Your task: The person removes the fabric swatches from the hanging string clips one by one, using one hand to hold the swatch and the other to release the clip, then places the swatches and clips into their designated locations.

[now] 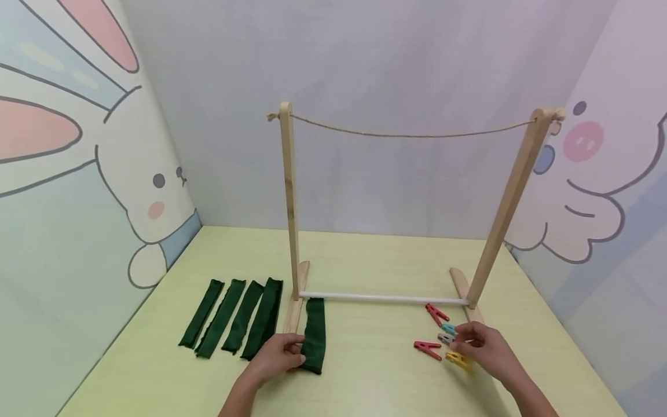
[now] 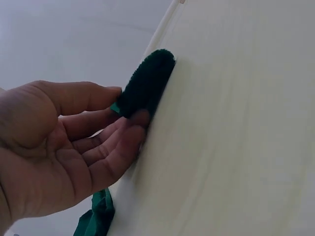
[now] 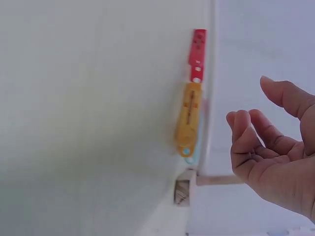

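Note:
My left hand (image 1: 273,358) pinches the near end of a dark green cloth strip (image 1: 315,330) lying on the table beside the rack's left foot. In the left wrist view, thumb and fingers are on the edge of the same strip (image 2: 150,81). My right hand (image 1: 488,349) hovers over several plastic clothespins, its thumb and fingers apart with nothing seen between them in the right wrist view. Among these are a yellow clothespin (image 1: 458,360), a grey one partly hidden by the fingers, a teal clothespin (image 1: 448,329) and two red ones, one red clothespin (image 1: 428,349) lying leftmost.
A wooden rack stands on the table (image 1: 375,370), its left post (image 1: 289,197) and right post (image 1: 508,208) joined by a sagging twine line (image 1: 411,136) above and a white bar (image 1: 383,298) below. Several more green strips (image 1: 239,318) lie at left. Cartoon-printed panels flank both sides.

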The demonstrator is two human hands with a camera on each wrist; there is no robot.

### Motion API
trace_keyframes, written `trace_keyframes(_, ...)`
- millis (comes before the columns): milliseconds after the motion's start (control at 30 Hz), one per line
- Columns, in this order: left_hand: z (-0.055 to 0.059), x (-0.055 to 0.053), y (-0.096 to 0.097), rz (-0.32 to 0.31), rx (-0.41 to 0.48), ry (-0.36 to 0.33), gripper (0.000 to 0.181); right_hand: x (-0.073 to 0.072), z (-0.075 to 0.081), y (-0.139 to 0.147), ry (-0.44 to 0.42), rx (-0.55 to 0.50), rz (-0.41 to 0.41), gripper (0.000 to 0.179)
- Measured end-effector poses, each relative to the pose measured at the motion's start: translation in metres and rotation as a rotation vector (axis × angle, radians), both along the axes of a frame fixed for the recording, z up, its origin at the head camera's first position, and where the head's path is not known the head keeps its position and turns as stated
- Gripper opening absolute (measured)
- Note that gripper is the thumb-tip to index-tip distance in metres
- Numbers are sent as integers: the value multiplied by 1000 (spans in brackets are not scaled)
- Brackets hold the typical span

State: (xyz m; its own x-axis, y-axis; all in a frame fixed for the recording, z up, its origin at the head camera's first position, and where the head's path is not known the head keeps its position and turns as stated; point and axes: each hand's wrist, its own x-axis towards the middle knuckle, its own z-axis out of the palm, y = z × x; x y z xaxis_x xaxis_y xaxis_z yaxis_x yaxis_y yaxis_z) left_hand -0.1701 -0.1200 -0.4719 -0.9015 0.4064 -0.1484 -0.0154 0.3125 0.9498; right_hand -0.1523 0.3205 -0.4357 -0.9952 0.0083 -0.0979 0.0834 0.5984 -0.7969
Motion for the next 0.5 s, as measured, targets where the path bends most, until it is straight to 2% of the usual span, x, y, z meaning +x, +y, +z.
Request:
trace_keyframes(133, 4, 4, -9, 19, -73, 29, 38, 8, 9, 5, 39, -2, -44, 39)
trace_keyframes(267, 7, 8, -25, 50, -90, 45, 36, 14, 15, 10, 118, 27, -62, 35)
trace_keyframes(400, 8, 12, -41, 119, -142, 78, 36, 20, 16, 17, 266, 164, -78, 28)
trace_keyframes(500, 11, 16, -54, 216, -191, 115, 34, 23, 13, 26, 402, 315, -87, 24)
